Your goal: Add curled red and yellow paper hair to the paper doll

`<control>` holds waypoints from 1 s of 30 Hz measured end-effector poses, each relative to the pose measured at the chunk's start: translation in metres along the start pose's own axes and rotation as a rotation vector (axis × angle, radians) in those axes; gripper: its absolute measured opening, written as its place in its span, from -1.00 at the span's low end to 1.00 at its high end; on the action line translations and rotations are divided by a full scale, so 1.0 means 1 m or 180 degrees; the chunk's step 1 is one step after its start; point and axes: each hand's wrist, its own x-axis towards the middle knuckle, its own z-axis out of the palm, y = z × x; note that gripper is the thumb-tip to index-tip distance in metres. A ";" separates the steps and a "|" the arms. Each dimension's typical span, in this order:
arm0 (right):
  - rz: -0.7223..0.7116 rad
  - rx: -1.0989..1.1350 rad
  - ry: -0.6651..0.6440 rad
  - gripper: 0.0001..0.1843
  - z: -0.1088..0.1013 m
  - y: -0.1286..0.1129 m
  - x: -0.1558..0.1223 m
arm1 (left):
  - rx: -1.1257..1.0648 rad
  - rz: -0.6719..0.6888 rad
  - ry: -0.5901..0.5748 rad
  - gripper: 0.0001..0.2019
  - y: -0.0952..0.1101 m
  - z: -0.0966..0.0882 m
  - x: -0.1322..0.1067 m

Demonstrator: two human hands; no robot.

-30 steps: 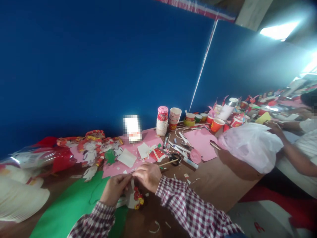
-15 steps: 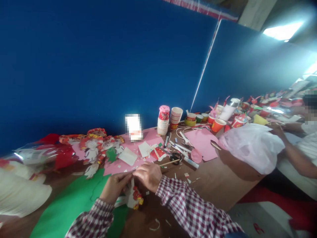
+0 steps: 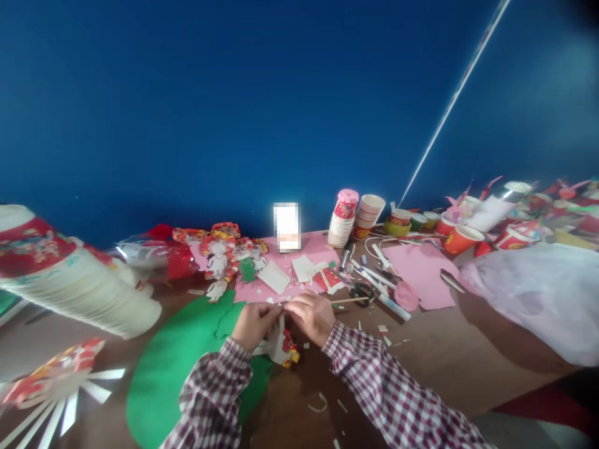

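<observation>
My left hand (image 3: 255, 324) and my right hand (image 3: 312, 315) meet fingertip to fingertip above the brown table, both closed in a pinch. Between them they hold a white paper cutout (image 3: 279, 350) with a red and yellow edge, which hangs below the fingers. The exact spot where the fingertips grip is too small to make out. Under my left forearm lies a green paper sheet (image 3: 163, 368). Just beyond my right hand are a thin wooden stick (image 3: 349, 301) and black-handled scissors (image 3: 364, 292).
Behind the hands, pink paper (image 3: 255, 292) carries paper scraps and decorated cutouts (image 3: 218, 252). Stacked paper cups (image 3: 340, 231) stand near the blue wall. Pens (image 3: 394, 307) and a plastic bag (image 3: 533, 296) lie rightward. A large cup stack (image 3: 93, 280) lies at left, by a slit cup (image 3: 56, 380).
The view has swung left, so the things appear farther right and the large cup stack and slit cup show more. Both hands keep their pinch on the paper cutout.
</observation>
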 end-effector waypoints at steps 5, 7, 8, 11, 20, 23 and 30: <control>0.0085 0.0079 0.0039 -0.81 0.000 -0.001 0.000 | -0.0173 -0.0054 -0.0040 -0.65 -0.001 0.001 -0.001; 0.0112 0.0088 0.0051 -0.80 0.000 -0.002 0.001 | -0.0207 -0.0064 -0.0032 -0.66 -0.002 0.002 -0.001; 0.0119 0.0079 0.0050 -0.80 0.000 -0.002 0.001 | -0.0223 -0.0074 -0.0007 -0.66 -0.002 0.002 -0.001; 0.0117 0.0041 0.0030 -0.79 -0.002 -0.003 0.001 | -0.0250 -0.0121 0.0060 -0.68 -0.003 0.003 -0.001; 0.0142 -0.0072 -0.0082 -0.84 -0.001 -0.002 0.000 | -0.0470 -0.0106 0.0184 -0.65 -0.004 0.007 -0.001; 0.0113 -0.0030 -0.0132 -0.84 -0.002 -0.003 0.001 | -0.0538 -0.0110 0.0206 -0.66 -0.005 0.007 -0.001; 0.0015 -0.0001 -0.0175 -0.83 -0.003 -0.003 0.001 | -0.0485 -0.0030 0.0203 -0.69 -0.005 0.005 -0.001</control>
